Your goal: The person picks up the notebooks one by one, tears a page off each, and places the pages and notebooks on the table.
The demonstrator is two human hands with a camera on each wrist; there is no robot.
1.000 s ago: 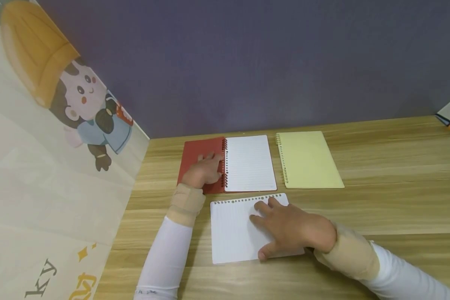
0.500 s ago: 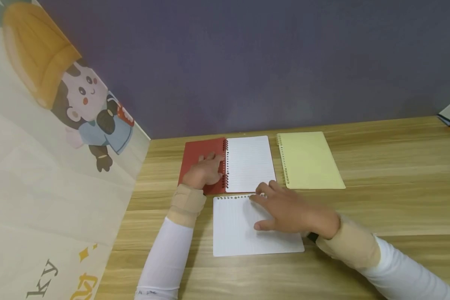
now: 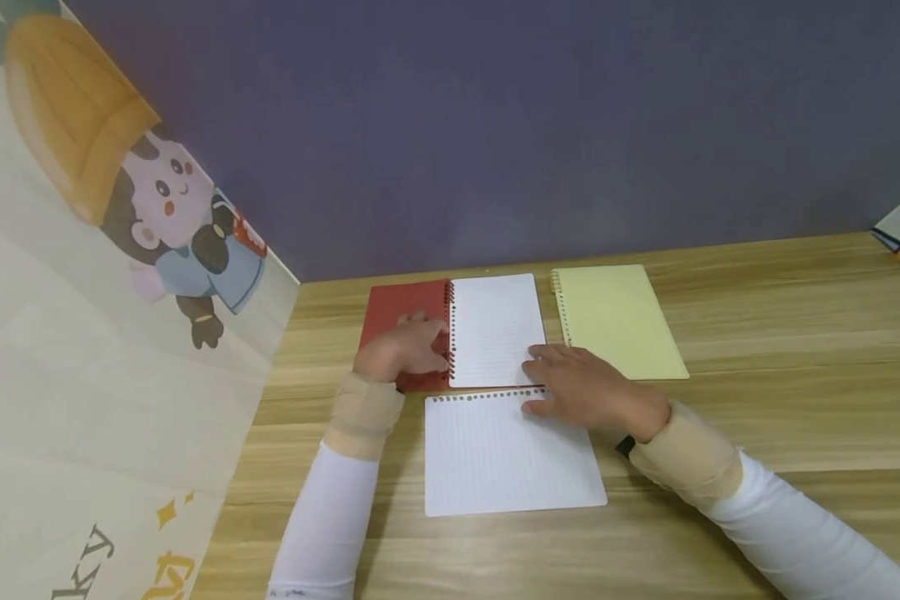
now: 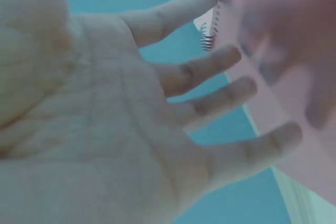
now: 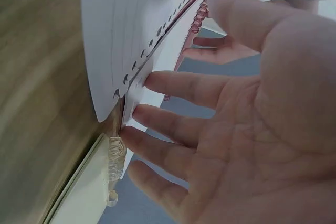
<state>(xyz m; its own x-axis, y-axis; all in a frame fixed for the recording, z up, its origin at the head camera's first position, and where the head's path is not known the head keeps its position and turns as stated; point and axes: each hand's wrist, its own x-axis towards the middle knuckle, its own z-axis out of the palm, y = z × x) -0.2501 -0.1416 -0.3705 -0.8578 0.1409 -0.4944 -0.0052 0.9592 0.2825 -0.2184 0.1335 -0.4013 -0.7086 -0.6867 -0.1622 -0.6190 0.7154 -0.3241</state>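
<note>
A red spiral notebook lies open, its red cover (image 3: 390, 304) on the left and a lined white page (image 3: 495, 321) on the right. My left hand (image 3: 405, 348) is over the cover, fingertips reaching toward the red coil. In the left wrist view the left hand's fingers (image 4: 220, 98) are spread and nearly straight. My right hand (image 3: 588, 387) is at the page's lower right corner, its fingers extended and holding nothing. Below it, a loose lined sheet (image 3: 498, 462) with punched holes along its top edge lies sideways, partly under the right hand's thumb in the head view.
A pale yellow spiral notebook (image 3: 622, 321) lies closed to the right of the red one, its lower left corner behind my right hand. A dark panel (image 3: 532, 133) rises at the back of the wooden table (image 3: 780, 358). A wall with a cartoon figure (image 3: 168, 187) borders the left.
My right hand has moved from the middle of the loose sheet up to the notebook page's right corner. The sheet has straightened and slid slightly away from me. The left hand has barely shifted.
</note>
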